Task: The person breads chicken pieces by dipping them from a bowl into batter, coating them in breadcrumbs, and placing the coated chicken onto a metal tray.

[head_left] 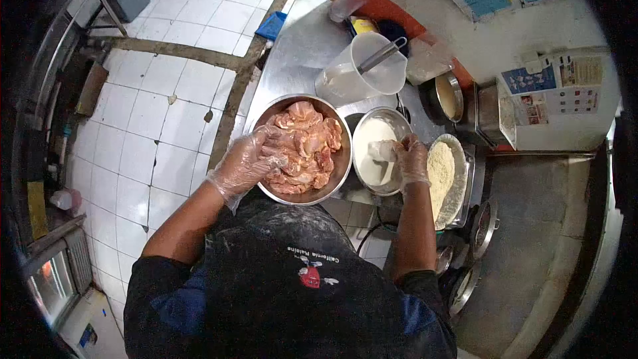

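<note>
My left hand (244, 165), in a clear plastic glove, reaches over the near left rim of a steel bowl (345, 167) heaped with raw chicken pieces (307, 146). Its fingers close on a piece at the left of the heap. Right of that bowl stands a smaller steel bowl (369, 185) of thin white batter (369, 134). Over it my gloved right hand (413, 159) grips a piece of chicken (383, 151) coated in white batter. The hand's fingertips are partly hidden. Close by on the right, a tub (454, 209) holds pale flour (440, 174).
A large translucent plastic pitcher (345, 83) with a whisk (381, 55) stands behind the bowls on the steel table (292, 50). A pot (446, 96) sits at back right, near the wall. Round pans (485, 229) are lower right. White tiles (159, 100) cover the floor at left.
</note>
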`<state>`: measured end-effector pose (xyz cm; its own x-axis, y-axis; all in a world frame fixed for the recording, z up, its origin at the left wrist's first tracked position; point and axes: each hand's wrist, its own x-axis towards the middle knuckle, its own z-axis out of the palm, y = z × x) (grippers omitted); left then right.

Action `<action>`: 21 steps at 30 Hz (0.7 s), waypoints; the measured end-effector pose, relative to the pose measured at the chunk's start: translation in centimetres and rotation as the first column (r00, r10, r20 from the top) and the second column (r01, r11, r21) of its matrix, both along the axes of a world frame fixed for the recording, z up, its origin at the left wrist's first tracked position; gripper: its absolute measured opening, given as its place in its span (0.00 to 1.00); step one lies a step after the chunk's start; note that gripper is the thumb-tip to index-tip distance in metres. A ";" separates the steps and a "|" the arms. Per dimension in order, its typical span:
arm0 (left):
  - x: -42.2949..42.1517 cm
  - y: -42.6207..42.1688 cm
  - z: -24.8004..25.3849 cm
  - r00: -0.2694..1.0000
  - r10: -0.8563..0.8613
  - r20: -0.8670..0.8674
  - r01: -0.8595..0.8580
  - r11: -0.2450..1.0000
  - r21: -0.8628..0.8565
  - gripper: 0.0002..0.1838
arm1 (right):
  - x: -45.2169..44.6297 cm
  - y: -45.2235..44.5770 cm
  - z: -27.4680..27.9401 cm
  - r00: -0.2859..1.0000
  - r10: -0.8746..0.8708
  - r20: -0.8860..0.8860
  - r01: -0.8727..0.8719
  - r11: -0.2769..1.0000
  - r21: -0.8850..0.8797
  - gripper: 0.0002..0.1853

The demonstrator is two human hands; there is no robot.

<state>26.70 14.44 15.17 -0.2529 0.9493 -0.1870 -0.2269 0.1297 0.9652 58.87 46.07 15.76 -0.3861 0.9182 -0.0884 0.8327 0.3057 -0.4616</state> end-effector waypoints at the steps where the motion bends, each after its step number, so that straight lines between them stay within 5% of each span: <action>1: 0.0 0.1 0.2 0.999 0.002 0.035 -0.002 1.000 -0.003 0.26 | 0.3 0.9 -1.4 1.000 -0.003 -0.001 0.003 1.000 0.003 0.11; 3: -0.1 0.0 0.8 1.000 -0.004 0.024 0.004 1.000 -0.015 0.26 | 1.3 2.8 -5.0 0.901 0.013 0.434 -0.176 0.925 0.337 0.12; 4: -0.2 0.0 1.0 1.000 -0.007 0.013 0.007 1.000 -0.029 0.25 | 1.1 3.0 -6.2 0.858 0.045 0.512 -0.231 0.923 0.306 0.11; 7: -0.5 0.0 0.8 0.999 -0.046 -0.010 0.046 0.997 -0.059 0.26 | 1.2 2.1 -5.1 0.850 0.125 0.512 -0.213 0.970 0.117 0.16; 8: -0.4 0.0 0.5 0.999 -0.044 -0.008 0.044 0.997 -0.060 0.26 | 1.0 1.2 -4.1 0.855 -0.004 0.519 -0.082 0.986 0.143 0.15; 11: 0.1 0.2 -0.6 0.998 0.034 -0.045 -0.033 0.999 0.014 0.24 | 1.1 0.4 -3.5 0.821 0.087 0.565 -0.157 0.985 0.076 0.13; 17: -0.4 0.1 -0.7 0.999 -0.037 -0.006 0.037 0.998 -0.054 0.28 | 2.0 0.6 -0.5 0.902 0.203 0.380 -0.275 0.950 0.145 0.08; 19: -0.2 0.2 -0.2 0.996 0.000 -0.093 -0.003 0.999 -0.035 0.24 | 1.1 -0.7 3.3 0.996 0.003 -0.091 -0.014 0.993 -0.117 0.06; 21: -0.1 0.2 0.7 0.993 -0.005 -0.119 0.000 0.999 -0.045 0.25 | -0.7 -2.6 8.2 0.992 0.021 -0.125 -0.036 0.992 -0.119 0.07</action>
